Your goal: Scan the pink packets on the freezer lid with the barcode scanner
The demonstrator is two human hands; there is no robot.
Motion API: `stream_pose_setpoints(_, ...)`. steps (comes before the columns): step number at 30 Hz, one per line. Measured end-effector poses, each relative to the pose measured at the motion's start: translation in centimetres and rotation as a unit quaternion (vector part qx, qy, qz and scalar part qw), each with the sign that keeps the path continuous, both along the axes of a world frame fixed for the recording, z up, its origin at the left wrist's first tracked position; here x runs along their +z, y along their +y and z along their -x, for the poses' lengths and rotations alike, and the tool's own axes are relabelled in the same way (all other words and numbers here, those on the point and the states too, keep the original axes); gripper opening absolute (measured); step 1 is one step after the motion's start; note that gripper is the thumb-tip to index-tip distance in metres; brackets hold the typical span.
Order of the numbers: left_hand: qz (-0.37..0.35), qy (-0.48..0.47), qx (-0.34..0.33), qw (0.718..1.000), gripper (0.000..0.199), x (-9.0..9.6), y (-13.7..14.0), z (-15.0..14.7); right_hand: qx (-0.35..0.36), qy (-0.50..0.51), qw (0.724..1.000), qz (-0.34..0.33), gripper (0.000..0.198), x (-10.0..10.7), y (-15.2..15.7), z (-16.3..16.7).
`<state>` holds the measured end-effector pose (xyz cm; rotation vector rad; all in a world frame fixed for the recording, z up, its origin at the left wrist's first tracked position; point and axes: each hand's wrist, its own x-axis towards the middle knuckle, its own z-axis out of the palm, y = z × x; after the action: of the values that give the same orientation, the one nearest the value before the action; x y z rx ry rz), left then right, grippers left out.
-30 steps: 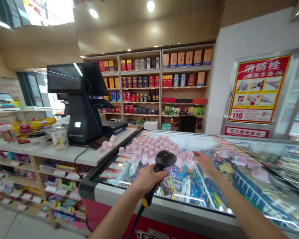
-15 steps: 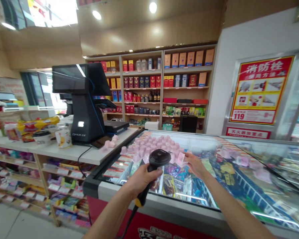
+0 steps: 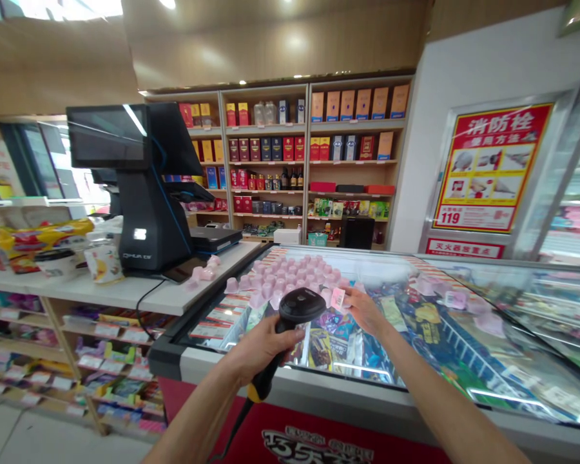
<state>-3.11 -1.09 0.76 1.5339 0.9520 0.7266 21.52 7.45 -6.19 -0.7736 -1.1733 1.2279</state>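
My left hand [image 3: 265,348] is wrapped round the handle of a black barcode scanner [image 3: 300,305], its head turned toward the right and its cable hanging below. In my right hand [image 3: 365,310] is a small pink cup [image 3: 338,298] with a printed label that looks like a barcode, pinched in the fingers just right of the scanner head. Many similar pink cups [image 3: 290,274] stand close together on the glass top of the freezer [image 3: 203,362], behind both hands. Several more pink cups [image 3: 464,301] lie on the glass to the right.
At the left, a counter [image 3: 169,298] carries a black checkout terminal [image 3: 145,212], a few pink cups, a lidded paper cup [image 3: 55,264] and yellow snack packs [image 3: 43,235]. Shelves of boxed goods [image 3: 270,149] line the back wall. Packaged food shows through the freezer glass.
My right hand has brought the pink cup a little left, and its label now faces me more. The scanner stays in my left hand. The whole view has shifted slightly.
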Motion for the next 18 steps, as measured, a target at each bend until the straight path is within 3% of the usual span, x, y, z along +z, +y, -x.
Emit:
stream_pose_setpoints(13, 0.015, -0.011, -0.014, 1.000, 0.028, 0.0, 0.2, 1.0, -0.080, 0.040, 0.996, 0.010, 0.030, -0.6, 1.5, 0.7)
stream_pose_setpoints(16, 0.018, -0.016, -0.016, 1.000, 0.030, -0.2, 0.5, 1.1, -0.112, -0.023, 0.993, -0.004, 0.031, -0.7, 1.6, 0.7)
stream_pose_setpoints(18, 0.019, -0.009, 0.004, 1.000, 0.032, -0.3, 0.8, 1.3, -0.138, -0.137, 0.981, -0.027, 0.030, -0.8, 1.6, 0.7)
